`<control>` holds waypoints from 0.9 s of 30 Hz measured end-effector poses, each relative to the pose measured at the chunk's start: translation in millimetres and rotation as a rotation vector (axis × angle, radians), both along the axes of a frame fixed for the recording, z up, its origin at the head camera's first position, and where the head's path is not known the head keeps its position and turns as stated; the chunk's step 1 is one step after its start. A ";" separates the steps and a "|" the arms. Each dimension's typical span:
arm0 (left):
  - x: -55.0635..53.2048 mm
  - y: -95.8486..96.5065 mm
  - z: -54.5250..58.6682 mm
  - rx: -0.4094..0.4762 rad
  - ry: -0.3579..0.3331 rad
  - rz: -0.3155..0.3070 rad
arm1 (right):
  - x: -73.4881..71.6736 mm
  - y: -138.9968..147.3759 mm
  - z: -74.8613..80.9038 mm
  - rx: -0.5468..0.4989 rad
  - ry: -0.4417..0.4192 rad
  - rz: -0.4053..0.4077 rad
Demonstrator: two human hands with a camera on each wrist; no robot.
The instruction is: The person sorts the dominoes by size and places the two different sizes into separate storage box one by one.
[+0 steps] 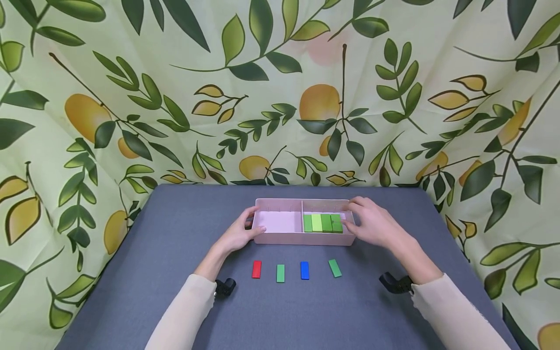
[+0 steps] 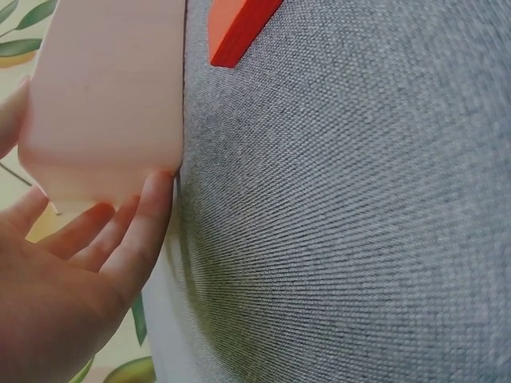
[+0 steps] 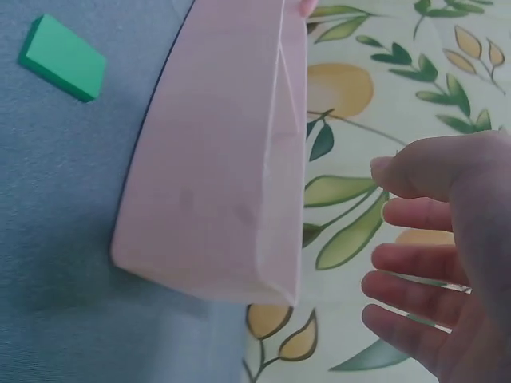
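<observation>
A pink two-compartment box (image 1: 280, 238) lies lengthwise on the table. My left hand (image 1: 238, 233) holds its left end; in the left wrist view several fingertips press the end wall (image 2: 104, 179) and the thumb reaches toward the rim. Over the right end hovers my right hand (image 1: 376, 223), fingers spread and relaxed; the right wrist view shows them apart from the box wall (image 3: 200, 159), holding nothing. Several green tiles stand in a row in the right compartment, among them a lighter one (image 1: 316, 223). The left compartment's pale floor (image 1: 280, 221) shows.
In front of the box lie a red tile (image 1: 256, 269), a green tile (image 1: 280, 273), a blue tile (image 1: 305, 270) and a tilted green tile (image 1: 335, 268). They rest on the grey-blue tablecloth (image 1: 280, 316). A leaf-patterned curtain (image 1: 280, 97) hangs behind.
</observation>
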State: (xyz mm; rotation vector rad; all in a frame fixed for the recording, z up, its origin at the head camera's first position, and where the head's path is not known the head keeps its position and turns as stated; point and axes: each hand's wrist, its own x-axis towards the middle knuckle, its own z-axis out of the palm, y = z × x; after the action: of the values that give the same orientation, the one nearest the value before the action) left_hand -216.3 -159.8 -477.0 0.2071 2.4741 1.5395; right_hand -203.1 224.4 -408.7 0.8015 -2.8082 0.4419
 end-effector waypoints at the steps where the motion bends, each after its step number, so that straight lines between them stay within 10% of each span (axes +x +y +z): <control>1: 0.0 0.0 0.2 0.002 0.000 0.000 | 0.5 1.8 -2.1 -0.008 -0.013 -0.013; 27: 0.9 0.6 -0.2 -0.018 -0.025 0.007 | -3.2 25.9 -71.1 -0.500 -0.434 -0.202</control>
State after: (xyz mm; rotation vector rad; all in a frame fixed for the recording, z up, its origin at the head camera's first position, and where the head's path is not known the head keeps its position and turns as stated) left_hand -215.4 -159.2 -477.2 0.1753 2.4714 1.5130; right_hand -206.4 250.3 -479.8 0.3393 -2.8886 1.3478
